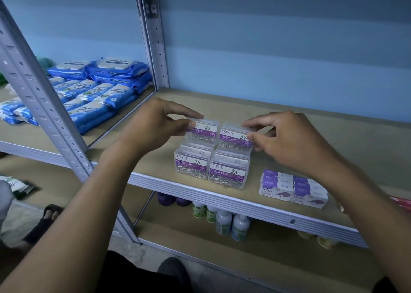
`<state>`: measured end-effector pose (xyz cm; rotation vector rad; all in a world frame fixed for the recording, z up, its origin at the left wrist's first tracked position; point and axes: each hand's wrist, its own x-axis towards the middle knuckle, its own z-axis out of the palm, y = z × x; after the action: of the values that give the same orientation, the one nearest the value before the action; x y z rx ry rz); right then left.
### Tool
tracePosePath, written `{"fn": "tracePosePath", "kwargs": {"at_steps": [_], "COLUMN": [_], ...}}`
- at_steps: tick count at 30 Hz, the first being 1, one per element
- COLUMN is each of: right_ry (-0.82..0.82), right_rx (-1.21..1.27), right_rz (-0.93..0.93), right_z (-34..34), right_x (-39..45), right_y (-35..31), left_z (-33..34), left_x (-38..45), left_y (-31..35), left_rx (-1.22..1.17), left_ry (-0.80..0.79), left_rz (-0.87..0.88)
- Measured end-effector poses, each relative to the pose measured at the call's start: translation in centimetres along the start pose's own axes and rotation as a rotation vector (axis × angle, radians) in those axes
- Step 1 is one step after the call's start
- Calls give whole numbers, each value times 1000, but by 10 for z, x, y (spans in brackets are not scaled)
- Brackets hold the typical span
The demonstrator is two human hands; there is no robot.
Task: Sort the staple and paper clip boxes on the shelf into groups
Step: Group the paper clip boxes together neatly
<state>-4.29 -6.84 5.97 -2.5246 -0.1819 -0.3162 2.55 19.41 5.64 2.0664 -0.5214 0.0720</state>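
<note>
left grip: left hand pinches the top left clip box, thumb on the front label, fingers over the back edge.
right grip: right hand pinches the top right clip box at its right end, thumb and forefinger clamped on it.
location: both boxes sit at frame centre, side by side, on top of the clip box stack on the shelf board.
handling: clear hard plastic, probably light, slick, lids may pop; loose clips inside shift the weight. Take by the short ends, keep level.
stack risk: top boxes look perched on the back row; a nudge could topple them forward off the shelf edge.
staple boxes: lower right, own tight block, well apart from the clips. Cardboard, small, likely dense.
neighbours: blue wipe packs upper left behind the upright post; bottles on the shelf below.
obstruction: none between the hands and the boxes; the right forearm passes over the staple block.
</note>
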Motion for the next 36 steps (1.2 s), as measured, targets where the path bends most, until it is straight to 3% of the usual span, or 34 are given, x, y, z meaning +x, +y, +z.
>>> {"fn": "tracePosePath", "kwargs": {"at_steps": [20, 27, 31, 36], "right_ry": [-171, -281, -314, -296], "right_rx": [-74, -174, -254, -246], "right_rz": [4, -33, -60, -68], "right_z": [8, 7, 11, 13], "right_x": [-3, -7, -8, -7], "right_y": [-1, -8, -11, -11], "left_z": [-3, -14, -17, -17], "left_x": [-6, -11, -14, -11], "left_y": [-13, -5, -6, -10], "left_rx": [-29, 142, 121, 156], "left_ry": [-199, -345, -464, -455], "left_rz": [-144, -161, -186, -136]}}
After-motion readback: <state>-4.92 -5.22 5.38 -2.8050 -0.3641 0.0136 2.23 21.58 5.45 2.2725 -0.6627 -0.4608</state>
